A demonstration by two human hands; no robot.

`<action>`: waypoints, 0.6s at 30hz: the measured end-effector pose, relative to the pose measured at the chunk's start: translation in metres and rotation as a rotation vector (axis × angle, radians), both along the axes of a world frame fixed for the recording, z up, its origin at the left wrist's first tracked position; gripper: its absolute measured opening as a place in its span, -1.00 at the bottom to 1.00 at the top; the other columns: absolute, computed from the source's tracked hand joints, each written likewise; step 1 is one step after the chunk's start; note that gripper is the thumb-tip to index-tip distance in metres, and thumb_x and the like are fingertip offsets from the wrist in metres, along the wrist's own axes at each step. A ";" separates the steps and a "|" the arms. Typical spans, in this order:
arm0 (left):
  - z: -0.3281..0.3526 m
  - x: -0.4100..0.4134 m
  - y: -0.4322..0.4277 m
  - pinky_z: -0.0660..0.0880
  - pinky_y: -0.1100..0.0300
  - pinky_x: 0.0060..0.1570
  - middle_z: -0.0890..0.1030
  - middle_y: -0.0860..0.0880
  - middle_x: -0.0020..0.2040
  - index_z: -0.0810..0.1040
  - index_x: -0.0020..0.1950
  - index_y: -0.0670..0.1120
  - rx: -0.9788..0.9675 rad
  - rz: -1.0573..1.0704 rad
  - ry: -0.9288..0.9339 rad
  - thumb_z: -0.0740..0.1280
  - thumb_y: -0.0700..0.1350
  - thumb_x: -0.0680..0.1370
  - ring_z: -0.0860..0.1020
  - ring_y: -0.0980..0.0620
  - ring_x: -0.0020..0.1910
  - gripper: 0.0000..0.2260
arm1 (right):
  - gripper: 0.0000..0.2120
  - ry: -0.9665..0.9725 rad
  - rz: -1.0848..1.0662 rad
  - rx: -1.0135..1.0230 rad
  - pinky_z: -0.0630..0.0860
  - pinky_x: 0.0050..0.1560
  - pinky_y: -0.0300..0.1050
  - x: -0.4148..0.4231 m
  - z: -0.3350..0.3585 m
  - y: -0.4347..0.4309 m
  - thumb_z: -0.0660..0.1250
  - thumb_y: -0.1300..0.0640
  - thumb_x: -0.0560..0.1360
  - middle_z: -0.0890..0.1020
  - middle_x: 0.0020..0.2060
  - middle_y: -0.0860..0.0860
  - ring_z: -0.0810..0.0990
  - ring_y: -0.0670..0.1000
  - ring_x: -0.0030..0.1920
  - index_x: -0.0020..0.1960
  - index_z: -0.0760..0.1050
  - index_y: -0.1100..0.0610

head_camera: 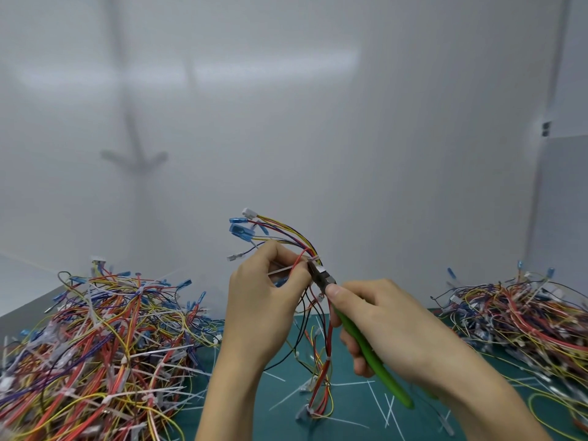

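Green cutters [391, 382] — against harness tie [314, 258]

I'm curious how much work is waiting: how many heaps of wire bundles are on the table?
2. The left heap lies at the table's left side and the right heap at its right. Both run past the frame, so more may be hidden.

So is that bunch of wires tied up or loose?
Tied up. A white zip tie wraps the wire bunch by the left hand; the right hand's green cutters point at it.
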State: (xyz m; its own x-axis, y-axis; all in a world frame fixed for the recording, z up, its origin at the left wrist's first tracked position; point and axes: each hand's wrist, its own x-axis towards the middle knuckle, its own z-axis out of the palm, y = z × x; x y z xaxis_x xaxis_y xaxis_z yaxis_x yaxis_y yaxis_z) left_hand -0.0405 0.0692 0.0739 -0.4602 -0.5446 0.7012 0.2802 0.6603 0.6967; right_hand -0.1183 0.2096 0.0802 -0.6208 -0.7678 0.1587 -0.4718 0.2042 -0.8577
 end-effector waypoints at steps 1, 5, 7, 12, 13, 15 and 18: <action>0.000 0.000 0.000 0.58 0.11 -0.11 0.66 0.03 -0.28 0.57 -0.24 -0.07 0.005 -0.002 -0.001 0.42 -0.21 0.51 0.64 0.06 -0.22 -0.86 | -0.56 0.003 0.000 -0.001 0.52 -0.41 -0.15 0.000 0.000 0.000 0.16 -0.19 0.60 0.54 -0.48 0.00 0.55 0.00 -0.50 -0.25 0.49 0.11; 0.000 0.000 0.000 0.60 0.03 -0.08 0.66 0.03 -0.27 0.57 -0.24 -0.07 0.023 -0.004 -0.003 0.42 -0.23 0.50 0.65 0.05 -0.21 -0.86 | -0.57 -0.004 -0.003 -0.008 0.52 -0.41 -0.14 0.000 -0.001 -0.001 0.17 -0.19 0.60 0.53 -0.48 0.00 0.54 0.01 -0.51 -0.25 0.49 0.11; 0.000 0.000 0.000 0.61 -0.02 -0.06 0.66 0.03 -0.27 0.57 -0.24 -0.06 0.030 -0.007 0.001 0.42 -0.23 0.50 0.65 0.03 -0.21 -0.85 | -0.56 -0.002 -0.001 -0.010 0.52 -0.41 -0.14 -0.001 -0.001 0.000 0.18 -0.18 0.60 0.53 -0.48 0.00 0.54 0.01 -0.51 -0.25 0.49 0.12; 0.000 0.000 -0.001 0.60 -0.14 -0.03 0.67 0.00 -0.26 0.57 -0.25 -0.05 0.045 -0.021 0.005 0.43 -0.24 0.51 0.66 -0.02 -0.19 -0.84 | -0.57 0.013 0.000 -0.004 0.51 -0.42 -0.16 -0.001 0.000 0.001 0.18 -0.18 0.59 0.53 -0.48 0.00 0.54 0.00 -0.51 -0.24 0.50 0.12; -0.001 0.000 -0.001 0.60 -0.14 -0.03 0.67 0.00 -0.26 0.57 -0.25 -0.06 0.046 -0.023 0.004 0.43 -0.24 0.51 0.66 -0.03 -0.19 -0.84 | -0.57 0.011 0.002 -0.003 0.51 -0.42 -0.17 -0.001 0.000 0.001 0.18 -0.18 0.59 0.53 -0.48 0.00 0.54 0.00 -0.51 -0.25 0.50 0.12; -0.001 0.001 -0.001 0.60 -0.14 -0.03 0.67 -0.01 -0.25 0.57 -0.25 -0.06 0.045 -0.020 -0.001 0.43 -0.24 0.50 0.66 -0.03 -0.19 -0.84 | -0.57 0.011 0.004 -0.001 0.51 -0.42 -0.16 -0.002 0.000 0.002 0.19 -0.18 0.60 0.53 -0.48 0.00 0.54 -0.01 -0.50 -0.25 0.50 0.11; -0.001 0.000 -0.001 0.60 -0.13 -0.04 0.67 -0.01 -0.25 0.57 -0.24 -0.07 0.045 -0.019 -0.007 0.43 -0.23 0.50 0.66 -0.03 -0.19 -0.86 | -0.57 0.015 0.006 0.002 0.51 -0.42 -0.17 -0.002 0.000 0.002 0.19 -0.19 0.59 0.52 -0.48 -0.01 0.53 -0.01 -0.51 -0.24 0.50 0.11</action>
